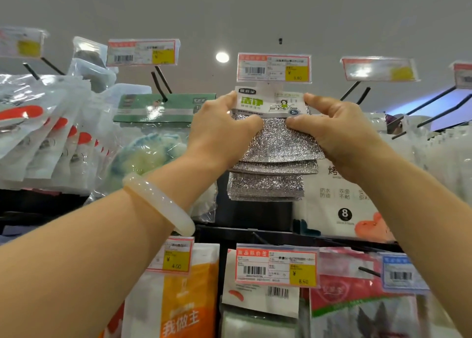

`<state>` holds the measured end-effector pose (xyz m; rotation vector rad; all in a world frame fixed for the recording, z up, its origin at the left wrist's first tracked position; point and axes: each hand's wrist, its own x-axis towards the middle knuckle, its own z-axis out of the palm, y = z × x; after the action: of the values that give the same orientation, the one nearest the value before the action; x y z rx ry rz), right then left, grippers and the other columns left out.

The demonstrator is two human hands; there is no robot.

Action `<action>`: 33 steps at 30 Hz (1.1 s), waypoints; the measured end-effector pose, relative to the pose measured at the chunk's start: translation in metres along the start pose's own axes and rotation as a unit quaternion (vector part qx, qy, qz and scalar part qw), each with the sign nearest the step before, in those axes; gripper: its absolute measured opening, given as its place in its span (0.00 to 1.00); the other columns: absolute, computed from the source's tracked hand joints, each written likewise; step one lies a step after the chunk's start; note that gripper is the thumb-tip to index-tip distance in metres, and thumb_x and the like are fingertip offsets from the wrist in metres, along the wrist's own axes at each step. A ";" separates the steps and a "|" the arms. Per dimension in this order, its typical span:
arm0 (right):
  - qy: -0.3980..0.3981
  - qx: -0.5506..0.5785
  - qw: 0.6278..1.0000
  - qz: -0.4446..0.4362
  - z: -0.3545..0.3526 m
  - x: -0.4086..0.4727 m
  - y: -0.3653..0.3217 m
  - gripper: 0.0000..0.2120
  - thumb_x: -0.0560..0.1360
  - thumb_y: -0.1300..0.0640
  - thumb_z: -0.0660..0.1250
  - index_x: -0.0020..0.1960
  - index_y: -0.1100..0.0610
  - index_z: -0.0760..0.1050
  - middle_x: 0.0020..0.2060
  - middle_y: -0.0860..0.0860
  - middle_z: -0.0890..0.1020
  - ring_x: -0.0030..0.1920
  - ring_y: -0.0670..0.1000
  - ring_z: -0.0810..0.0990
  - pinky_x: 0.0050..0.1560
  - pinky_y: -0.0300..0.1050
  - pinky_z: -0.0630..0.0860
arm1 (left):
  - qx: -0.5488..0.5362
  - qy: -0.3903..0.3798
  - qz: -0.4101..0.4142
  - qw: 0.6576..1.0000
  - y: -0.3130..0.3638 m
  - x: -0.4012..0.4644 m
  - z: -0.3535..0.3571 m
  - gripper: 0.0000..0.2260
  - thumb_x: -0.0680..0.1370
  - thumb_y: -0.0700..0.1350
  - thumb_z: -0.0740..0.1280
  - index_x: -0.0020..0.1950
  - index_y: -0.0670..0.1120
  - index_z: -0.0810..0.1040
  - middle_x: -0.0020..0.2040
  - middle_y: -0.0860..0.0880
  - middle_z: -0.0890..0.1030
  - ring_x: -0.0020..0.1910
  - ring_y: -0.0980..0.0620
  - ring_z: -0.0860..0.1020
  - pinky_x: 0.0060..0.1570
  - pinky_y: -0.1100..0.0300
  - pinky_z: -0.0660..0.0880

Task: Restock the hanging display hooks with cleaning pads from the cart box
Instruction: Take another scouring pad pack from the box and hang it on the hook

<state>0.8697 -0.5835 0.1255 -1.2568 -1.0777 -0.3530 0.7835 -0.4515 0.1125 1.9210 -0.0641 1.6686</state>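
My left hand (224,128) and right hand (339,130) pinch the silver cleaning pad pack (274,135) by its header card marked "5", just under the price tag (273,68) reading ¥3.80.

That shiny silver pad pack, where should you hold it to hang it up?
Probably by the stiff card header of the silver pad pack, one hand at each top corner, from the front, as the left hand and right hand do; the pads below hang floppy.

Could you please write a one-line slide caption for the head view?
Both hands, left and right, hold a silver cleaning pad pack beneath a price tag.
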 end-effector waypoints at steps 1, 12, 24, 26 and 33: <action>-0.001 0.001 1.000 0.002 -0.001 -0.001 0.001 0.32 0.70 0.65 0.71 0.72 0.58 0.65 0.63 0.58 0.76 0.39 0.50 0.83 0.44 0.47 0.83 | -0.003 -0.002 0.000 1.000 0.000 -0.001 0.000 0.21 0.71 0.45 0.70 0.64 0.46 0.75 0.40 0.56 0.80 0.40 0.52 0.79 0.44 0.56 0.78; -0.012 -0.048 0.998 0.029 0.003 -0.004 0.018 0.30 0.72 0.63 0.69 0.72 0.54 0.65 0.40 0.49 0.80 0.30 0.44 0.81 0.32 0.37 0.80 | 0.085 -0.030 -0.012 0.996 -0.017 -0.015 0.011 0.22 0.75 0.50 0.67 0.69 0.52 0.69 0.49 0.52 0.80 0.46 0.49 0.78 0.47 0.56 0.75; -0.057 -0.461 0.874 -0.144 0.013 -0.026 0.057 0.32 0.78 0.52 0.61 0.76 0.45 0.47 0.77 0.46 0.40 0.76 0.49 0.41 0.68 0.41 0.38 | 0.177 -0.187 -0.015 0.966 -0.044 -0.030 0.024 0.41 0.73 0.56 0.68 0.75 0.63 0.41 0.76 0.44 0.54 0.74 0.45 0.59 0.72 0.45 0.57; -0.065 -0.462 0.875 -0.133 0.015 -0.024 0.062 0.33 0.78 0.52 0.60 0.76 0.45 0.45 0.76 0.46 0.38 0.76 0.50 0.40 0.68 0.41 0.39 | 0.207 -0.202 -0.026 0.957 -0.048 -0.027 0.024 0.42 0.73 0.56 0.68 0.73 0.65 0.38 0.77 0.44 0.54 0.74 0.44 0.59 0.71 0.40 0.56; -0.050 -0.437 0.891 -0.111 0.017 -0.025 0.064 0.35 0.76 0.54 0.64 0.76 0.44 0.48 0.77 0.48 0.41 0.77 0.53 0.44 0.72 0.45 0.45 | 0.183 -0.197 0.004 0.963 -0.051 -0.035 0.025 0.45 0.72 0.53 0.71 0.74 0.63 0.38 0.75 0.43 0.54 0.70 0.44 0.64 0.68 0.52 0.60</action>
<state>0.8964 -0.5549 0.0662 -1.9579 -1.1945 -1.0418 0.8192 -0.4326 0.0591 2.5140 0.0876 1.3471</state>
